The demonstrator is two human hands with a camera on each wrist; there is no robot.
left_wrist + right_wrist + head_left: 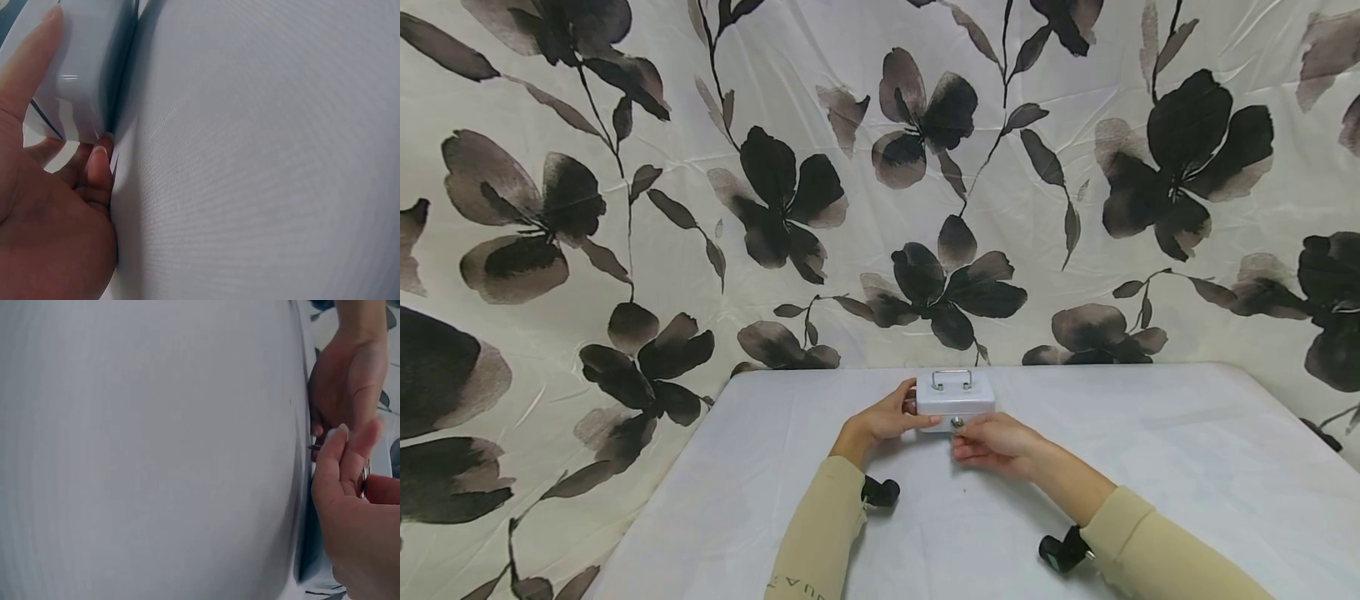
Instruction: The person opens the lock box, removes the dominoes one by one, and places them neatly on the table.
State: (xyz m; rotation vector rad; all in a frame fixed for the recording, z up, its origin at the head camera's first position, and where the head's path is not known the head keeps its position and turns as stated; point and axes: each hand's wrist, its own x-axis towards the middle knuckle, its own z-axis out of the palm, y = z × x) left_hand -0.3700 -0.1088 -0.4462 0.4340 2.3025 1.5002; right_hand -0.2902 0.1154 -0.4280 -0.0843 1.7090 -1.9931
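A small white metal cash box [955,402] stands near the table's far edge, lid down, its wire handle [951,382] upright on top. My left hand [886,417] grips the box's left end, thumb along the front and the other fingers at the side. At the round front lock [957,422], my right hand [1003,446] pinches a small key between thumb and forefinger. The fingers largely hide that key. In the right wrist view a thin dark metal piece [314,447] shows beyond the fingertips. The left wrist view shows the left thumb [37,53] against the box.
A white cloth covers the table [1150,450]. Behind it hangs a floral-patterned sheet [850,208]. Black wrist cameras sit under the left sleeve [820,533] and right sleeve [1157,542].
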